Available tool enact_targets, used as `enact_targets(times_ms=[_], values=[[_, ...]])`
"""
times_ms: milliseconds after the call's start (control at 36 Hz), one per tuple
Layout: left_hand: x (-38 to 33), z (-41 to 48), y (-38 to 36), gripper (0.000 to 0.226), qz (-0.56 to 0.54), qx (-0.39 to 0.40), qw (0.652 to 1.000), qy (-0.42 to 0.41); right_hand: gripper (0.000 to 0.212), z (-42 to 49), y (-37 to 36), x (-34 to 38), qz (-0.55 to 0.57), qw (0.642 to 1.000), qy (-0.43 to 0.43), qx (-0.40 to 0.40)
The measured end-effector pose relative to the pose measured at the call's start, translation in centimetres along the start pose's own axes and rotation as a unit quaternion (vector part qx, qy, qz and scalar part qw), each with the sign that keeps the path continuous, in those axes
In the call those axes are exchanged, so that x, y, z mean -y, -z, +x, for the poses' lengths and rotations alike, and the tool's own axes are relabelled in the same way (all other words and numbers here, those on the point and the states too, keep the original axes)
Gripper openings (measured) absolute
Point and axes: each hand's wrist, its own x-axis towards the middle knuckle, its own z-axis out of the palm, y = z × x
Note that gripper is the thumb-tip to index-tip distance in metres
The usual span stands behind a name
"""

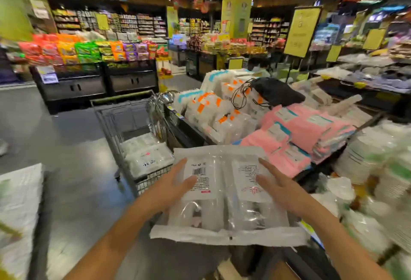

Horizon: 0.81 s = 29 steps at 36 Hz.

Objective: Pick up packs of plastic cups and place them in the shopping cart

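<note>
Nearest the camera, both forearms reach forward and carry a wide clear plastic packet flat between them, its printed labels and barcode facing up; the left hand lies on the packet's left part with fingers straight and spread and the thumb over the label, and the right hand lies likewise on its right part, fingers straight, so neither is clenched, and whether any fingers curl under the edges cannot be told. The packet hangs in the air over the gap between the shopping cart on the left and the display table on the right, its far edge near the cart's right side. Inside the cart lie white packets of much the same kind already, so by my judgement some loading is done and this packet has not yet been set down in the basket. Just beyond the hands, stacks of pink packs sit on the table, with orange-and-white packs behind them and a black drawstring bag lying on top. Further off, across the grey floor, a stand holds bright snack bags, and yellow signs stand among blurred shelves
</note>
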Motion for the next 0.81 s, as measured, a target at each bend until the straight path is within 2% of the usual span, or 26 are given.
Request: enact_targets(times_ms=[139, 333, 444, 639, 806], values=[[1.7, 3.6, 2.0, 0.078, -0.005, -0.041, 0.998, 0.038, 0.06, 8.5, -1.2, 0.6, 0.001, 0.997, 0.032, 0.068], [2.5, 8.7, 4.5, 0.08, -0.051, -0.109, 0.989, 0.091, 0.061, 19.7, -3.0, 2.9, -0.036, 0.988, 0.089, 0.118], [3.0, 11.2, 6.0, 0.069, -0.055, -0.135, 0.982, 0.12, 0.062, 26.0, -4.6, 3.9, -0.052, 0.981, 0.109, 0.149], [6.0, 15.5, 10.7, 0.071, -0.071, -0.177, 0.968, 0.162, 0.055, 34.4, -8.6, 8.8, -0.062, 0.966, 0.131, 0.216], [10.0, 20.5, 16.6, 0.067, -0.084, -0.197, 0.964, 0.16, 0.059, 42.2, -13.7, 12.9, -0.06, 0.964, 0.147, 0.215]])
